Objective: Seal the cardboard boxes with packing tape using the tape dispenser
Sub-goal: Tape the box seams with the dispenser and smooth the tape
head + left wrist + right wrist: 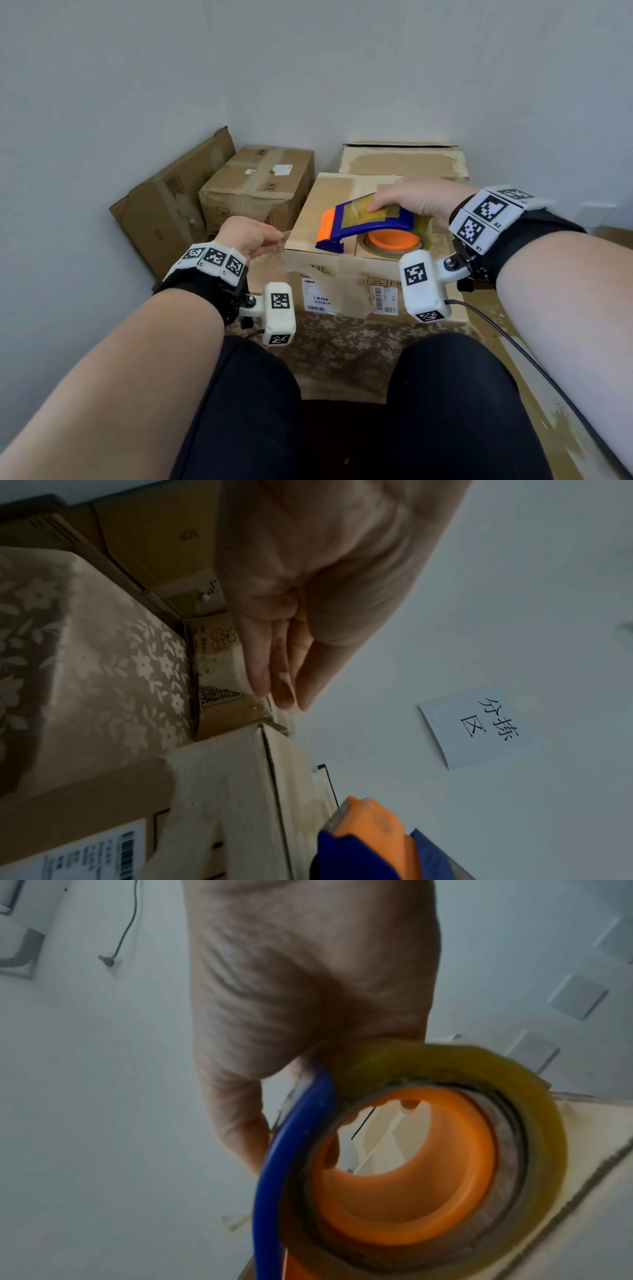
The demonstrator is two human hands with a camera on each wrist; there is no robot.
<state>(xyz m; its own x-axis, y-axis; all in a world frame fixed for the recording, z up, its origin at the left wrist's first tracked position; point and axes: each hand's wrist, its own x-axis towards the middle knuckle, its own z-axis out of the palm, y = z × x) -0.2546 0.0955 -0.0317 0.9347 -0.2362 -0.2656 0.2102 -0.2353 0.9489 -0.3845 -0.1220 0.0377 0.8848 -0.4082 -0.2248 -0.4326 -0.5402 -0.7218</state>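
Note:
A cardboard box (pixel 329 205) stands in front of my knees on a floral cloth. On its top, my right hand (pixel 376 205) grips a blue and orange tape dispenser (pixel 363 226) from above, orange blade end toward the left. Its yellowish tape roll (pixel 514 1096) sits on an orange hub; the right hand (pixel 274 1123) wraps the blue frame. My left hand (pixel 274 236) hovers at the box's top left corner. There my left hand (pixel 284 696) pinches a clear tape end (pixel 286 680) between thumb and fingers. The box (pixel 219 791) carries old tape and labels.
A taped box (pixel 260 185) and a larger box (pixel 404 161) stand behind, against the wall. A dented box (pixel 168 205) leans at the left. Floral cloth (pixel 342 342) covers the surface. A cable (pixel 513 342) trails right. A paper note (pixel 479 726) hangs on the wall.

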